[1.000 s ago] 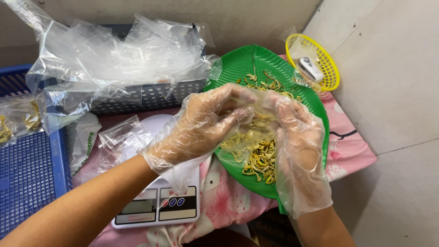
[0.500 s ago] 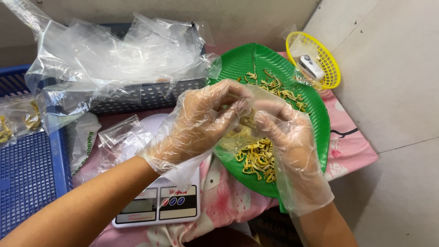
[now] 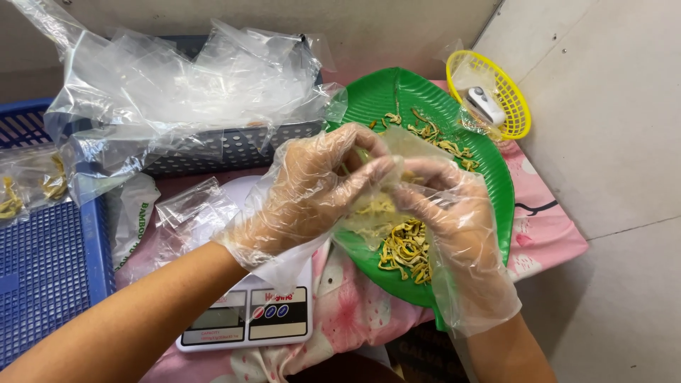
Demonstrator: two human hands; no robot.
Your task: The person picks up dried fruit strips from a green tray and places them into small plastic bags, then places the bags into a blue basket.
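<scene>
Both of my hands wear loose clear plastic gloves. My left hand [image 3: 312,191] and my right hand [image 3: 454,220] meet over the green leaf-shaped tray [image 3: 489,170], both pinching the mouth of a small clear plastic bag [image 3: 376,213] that holds some yellow dried strips. More yellow dried strips [image 3: 406,250] lie in a heap on the tray just below my hands, and others are scattered toward its far end [image 3: 433,135].
A white digital kitchen scale [image 3: 245,319] sits under my left wrist on a pink flowered cloth [image 3: 546,234]. Empty clear bags [image 3: 184,85] fill a grey basket behind. A blue crate [image 3: 42,248] at left holds filled bags. A yellow basket [image 3: 507,92] holds a small white device.
My hands have drawn closer together and risen a little over the tray, with the right hand moving up to meet the left at the bag's mouth.
</scene>
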